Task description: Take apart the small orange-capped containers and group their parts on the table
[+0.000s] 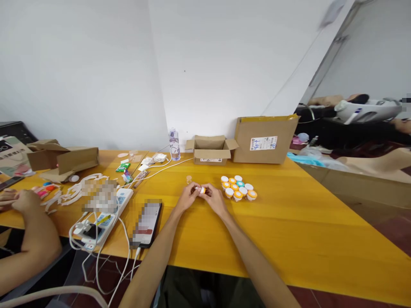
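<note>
Above the middle of the wooden table (289, 231), my left hand (189, 196) and my right hand (214, 198) meet around a small jar (202, 190) with an orange and white lid. Fingers of both hands are closed on it, and they hide most of its body. Just beyond my left hand stands a small clear container (189, 179). To the right of my right hand, several small tubs (235, 187) stand close together, with white, orange and teal lids.
Behind my hands are an open cardboard box (210, 155), a larger carton (265, 143) and a water bottle (174, 145). Left of my arm lie a phone (147, 224) and a power strip (109, 218) with tangled cables. Another person's hands (22, 200) work at the far left.
</note>
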`<move>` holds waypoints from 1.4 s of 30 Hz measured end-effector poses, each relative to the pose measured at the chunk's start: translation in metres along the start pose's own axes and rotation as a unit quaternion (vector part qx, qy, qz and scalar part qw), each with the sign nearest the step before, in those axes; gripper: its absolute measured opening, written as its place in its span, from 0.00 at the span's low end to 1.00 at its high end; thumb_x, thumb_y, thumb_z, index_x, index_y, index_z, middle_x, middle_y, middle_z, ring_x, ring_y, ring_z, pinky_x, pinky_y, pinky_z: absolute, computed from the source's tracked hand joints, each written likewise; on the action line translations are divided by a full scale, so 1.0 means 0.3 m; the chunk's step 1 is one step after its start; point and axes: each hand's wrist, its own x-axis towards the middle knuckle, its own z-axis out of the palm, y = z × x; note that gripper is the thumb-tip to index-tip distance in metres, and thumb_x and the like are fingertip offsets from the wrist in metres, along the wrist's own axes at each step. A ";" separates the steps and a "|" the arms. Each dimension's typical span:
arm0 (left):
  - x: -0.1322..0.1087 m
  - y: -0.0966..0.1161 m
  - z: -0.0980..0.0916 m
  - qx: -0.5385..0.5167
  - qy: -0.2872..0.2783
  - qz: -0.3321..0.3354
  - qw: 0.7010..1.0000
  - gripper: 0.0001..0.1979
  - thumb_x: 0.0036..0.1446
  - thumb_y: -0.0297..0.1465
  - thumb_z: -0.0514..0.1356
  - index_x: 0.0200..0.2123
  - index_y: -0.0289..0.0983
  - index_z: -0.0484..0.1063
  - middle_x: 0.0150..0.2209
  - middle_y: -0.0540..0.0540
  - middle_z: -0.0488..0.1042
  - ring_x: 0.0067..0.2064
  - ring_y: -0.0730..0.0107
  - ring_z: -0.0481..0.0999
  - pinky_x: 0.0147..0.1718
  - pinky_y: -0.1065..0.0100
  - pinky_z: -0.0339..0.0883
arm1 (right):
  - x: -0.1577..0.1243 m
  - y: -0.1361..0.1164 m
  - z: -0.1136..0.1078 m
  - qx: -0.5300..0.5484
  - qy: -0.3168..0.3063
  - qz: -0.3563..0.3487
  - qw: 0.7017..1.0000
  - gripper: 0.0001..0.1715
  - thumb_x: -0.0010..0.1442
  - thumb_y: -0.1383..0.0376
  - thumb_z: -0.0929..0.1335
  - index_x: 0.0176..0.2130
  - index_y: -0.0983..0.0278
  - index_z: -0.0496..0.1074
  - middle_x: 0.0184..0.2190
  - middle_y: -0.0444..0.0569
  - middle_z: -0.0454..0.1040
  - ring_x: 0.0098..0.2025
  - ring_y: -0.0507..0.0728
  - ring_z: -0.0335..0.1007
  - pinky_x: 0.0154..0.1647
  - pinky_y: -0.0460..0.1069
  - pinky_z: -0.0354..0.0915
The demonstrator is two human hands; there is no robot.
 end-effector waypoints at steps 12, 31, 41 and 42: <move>-0.002 0.005 -0.004 0.015 -0.020 0.008 1.000 0.16 0.61 0.42 0.56 0.29 0.37 0.72 0.28 0.49 0.73 0.33 0.69 0.70 0.38 0.68 0.65 | -0.004 0.020 0.000 -0.013 -0.005 -0.007 1.000 0.14 0.49 0.56 0.73 0.35 0.61 0.74 0.31 0.46 0.80 0.33 0.57 0.75 0.37 0.52 0.71; 0.008 -0.013 -0.022 0.003 0.097 -0.018 0.995 0.15 0.57 0.43 0.59 0.34 0.37 0.75 0.33 0.47 0.77 0.36 0.67 0.73 0.39 0.67 0.67 | 0.004 0.023 -0.009 -0.069 -0.008 -0.013 0.998 0.12 0.49 0.61 0.69 0.36 0.60 0.73 0.30 0.44 0.76 0.33 0.57 0.71 0.37 0.51 0.69; 0.010 -0.015 -0.021 0.004 0.113 -0.016 0.993 0.18 0.60 0.46 0.57 0.36 0.38 0.76 0.36 0.46 0.77 0.34 0.67 0.73 0.38 0.66 0.67 | -0.015 0.000 -0.008 -0.105 -0.054 -0.033 0.992 0.12 0.47 0.61 0.72 0.34 0.59 0.71 0.32 0.43 0.77 0.34 0.57 0.72 0.39 0.52 0.68; 0.010 -0.012 -0.021 0.003 0.108 -0.015 0.994 0.18 0.60 0.46 0.57 0.36 0.38 0.76 0.35 0.46 0.77 0.34 0.67 0.73 0.38 0.66 0.67 | -0.014 -0.001 -0.008 -0.100 -0.044 -0.034 0.993 0.12 0.48 0.60 0.72 0.35 0.59 0.71 0.33 0.44 0.77 0.35 0.57 0.73 0.41 0.52 0.69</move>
